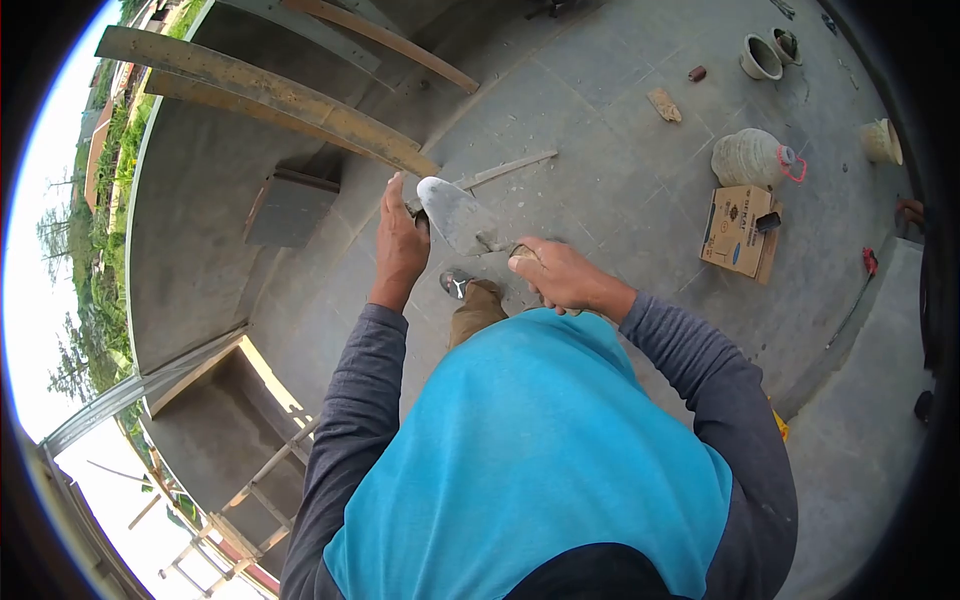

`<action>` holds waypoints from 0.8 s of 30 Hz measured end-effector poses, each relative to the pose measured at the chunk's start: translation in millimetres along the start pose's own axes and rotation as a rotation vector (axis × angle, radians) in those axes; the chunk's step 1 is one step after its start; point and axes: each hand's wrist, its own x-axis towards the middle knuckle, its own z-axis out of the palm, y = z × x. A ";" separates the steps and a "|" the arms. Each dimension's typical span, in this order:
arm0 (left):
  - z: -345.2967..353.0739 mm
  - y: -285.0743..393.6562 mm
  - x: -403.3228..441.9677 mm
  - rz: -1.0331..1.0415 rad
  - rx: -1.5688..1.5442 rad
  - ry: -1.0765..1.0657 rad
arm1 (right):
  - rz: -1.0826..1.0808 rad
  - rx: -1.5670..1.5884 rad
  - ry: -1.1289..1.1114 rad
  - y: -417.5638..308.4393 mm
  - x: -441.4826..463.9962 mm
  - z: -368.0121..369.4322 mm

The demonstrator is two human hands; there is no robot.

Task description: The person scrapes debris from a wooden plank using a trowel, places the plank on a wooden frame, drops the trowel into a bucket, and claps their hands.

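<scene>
My right hand (568, 274) is wrapped round the handle of a trowel in front of my body. The trowel's pale, rounded blade (458, 216) is smeared with grey and points up and to the left, toward my other hand. My left hand (401, 248) is raised beside the blade tip, its fingers curled. Something small and dark shows between its thumb and fingers; most of it is hidden, and I cannot make out what it is. Below the trowel, a shoe (456, 284) stands on the grey floor.
Long wooden boards (270, 95) lean in from the upper left. A thin wood strip (510, 168) lies on the floor. To the right are a cardboard box (733, 232), a large dirty bottle (745, 160) and buckets (760, 58). A red-handled tool (869, 262) lies farther right.
</scene>
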 end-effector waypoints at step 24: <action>11.9 46.6 1.8 -0.081 -0.273 -0.036 | -0.541 -0.480 0.486 6.0 -15.6 19.4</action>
